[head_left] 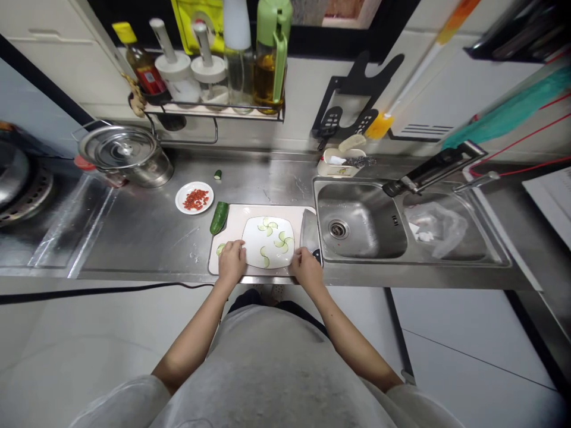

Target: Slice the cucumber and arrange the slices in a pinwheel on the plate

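At the left of the metal table point(134, 238) stands a lidded steel pot point(156, 172). To its right is a small white dish point(180, 202) bearing chopped red pieces point(196, 200). Next comes a length of green cucumber point(219, 218), lying at the upper-left corner of the cutting board point(235, 221); a small cucumber end point(217, 175) sits behind it on the table.

The left hand point(232, 260) is over the left part of the board, fingers bent, at the left rim of the white plate point(254, 242). The plate lies on the board between both hands and carries pale green slices point(282, 242), several fanned into pinwheels. The right hand point(307, 267) is at the plate's lower-right corner, thumb and fingers drawn close together. Whether either hand is clamped on the rim cannot be told.

A knife point(308, 230) lies along the board's right edge, just beyond the right hand. Further right is a double sink point(375, 223); its right basin contains a clear plastic bag point(448, 229).
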`<state>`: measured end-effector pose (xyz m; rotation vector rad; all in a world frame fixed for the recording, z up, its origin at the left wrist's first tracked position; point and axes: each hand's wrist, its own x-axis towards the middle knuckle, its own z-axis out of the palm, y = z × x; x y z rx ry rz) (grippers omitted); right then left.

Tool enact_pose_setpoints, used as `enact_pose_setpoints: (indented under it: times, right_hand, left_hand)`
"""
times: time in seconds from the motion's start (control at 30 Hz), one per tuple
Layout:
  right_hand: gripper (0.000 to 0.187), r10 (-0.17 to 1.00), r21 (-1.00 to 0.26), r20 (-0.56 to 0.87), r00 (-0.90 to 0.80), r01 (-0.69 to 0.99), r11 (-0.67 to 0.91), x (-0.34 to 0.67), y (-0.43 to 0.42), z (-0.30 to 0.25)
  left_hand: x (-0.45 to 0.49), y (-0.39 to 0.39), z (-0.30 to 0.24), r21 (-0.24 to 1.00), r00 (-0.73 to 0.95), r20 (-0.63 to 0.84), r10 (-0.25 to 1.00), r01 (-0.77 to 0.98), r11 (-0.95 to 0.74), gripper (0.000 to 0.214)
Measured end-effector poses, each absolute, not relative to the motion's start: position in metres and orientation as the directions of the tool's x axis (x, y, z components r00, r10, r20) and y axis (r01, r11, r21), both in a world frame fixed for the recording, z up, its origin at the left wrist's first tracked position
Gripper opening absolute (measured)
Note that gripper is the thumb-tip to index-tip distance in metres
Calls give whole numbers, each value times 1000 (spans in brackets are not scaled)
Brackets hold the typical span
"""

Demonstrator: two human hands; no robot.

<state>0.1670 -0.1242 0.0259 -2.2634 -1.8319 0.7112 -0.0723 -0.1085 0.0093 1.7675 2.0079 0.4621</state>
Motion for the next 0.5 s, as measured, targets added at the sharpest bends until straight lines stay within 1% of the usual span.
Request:
enact_pose_setpoints:
  times: [0.13,0.23,0.5]
  right_hand:
    - [19,942,-515,-311,124,812,-276,167,-125,19]
    - [20,943,-587,-315,106,759,-281,163,-125,15]
    - [20,953,-639,-279,116,719,-274,160,-122,13]
  left_hand:
    - [-73,-113,10,479,-117,-175,978,858,188,25]
    - [-70,-115,12,469,-114,-187,976,862,191,25]
    - [-67,-115,14,486,-114,-181,977,853,190,26]
